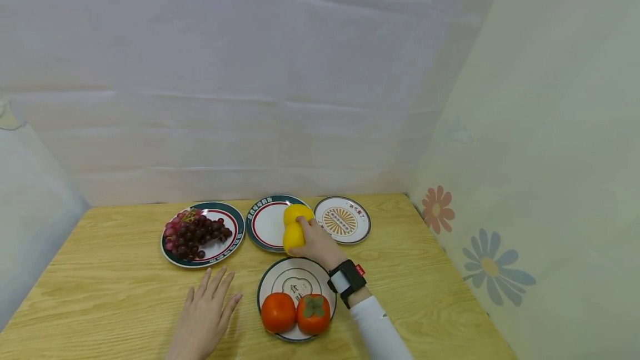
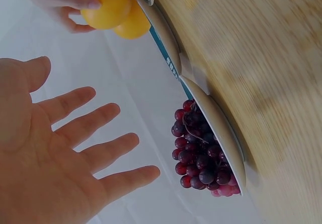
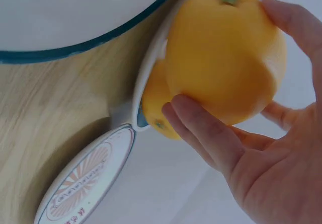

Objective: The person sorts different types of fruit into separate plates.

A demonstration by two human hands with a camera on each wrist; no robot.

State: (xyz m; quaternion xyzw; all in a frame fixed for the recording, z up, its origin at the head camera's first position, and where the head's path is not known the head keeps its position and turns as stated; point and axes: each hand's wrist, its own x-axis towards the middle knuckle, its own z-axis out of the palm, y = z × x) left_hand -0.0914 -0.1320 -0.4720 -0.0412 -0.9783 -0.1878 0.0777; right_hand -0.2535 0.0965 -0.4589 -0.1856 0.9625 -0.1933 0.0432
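Note:
My right hand (image 1: 319, 244) grips an orange (image 3: 224, 53) between thumb and fingers, over the near right part of a green-rimmed plate (image 1: 265, 226). A second orange (image 1: 297, 213) sits on that plate, just behind the held one. My left hand (image 1: 202, 310) is spread with straight fingers and holds nothing, left of the plate of persimmons. Nearest to it are a bunch of dark grapes (image 1: 195, 236) on another green-rimmed plate (image 1: 235, 218), and the persimmon plate (image 1: 272, 276). In the left wrist view the left palm (image 2: 45, 148) shows with its fingers apart.
Two orange-red persimmons (image 1: 278, 313) lie on the near plate, below the right wrist. A white plate with a sunburst pattern (image 1: 345, 220) stands at the back right. White sheeting (image 1: 250, 99) rises behind the wooden table (image 1: 120, 276), and a flower-printed wall (image 1: 525, 182) is on the right.

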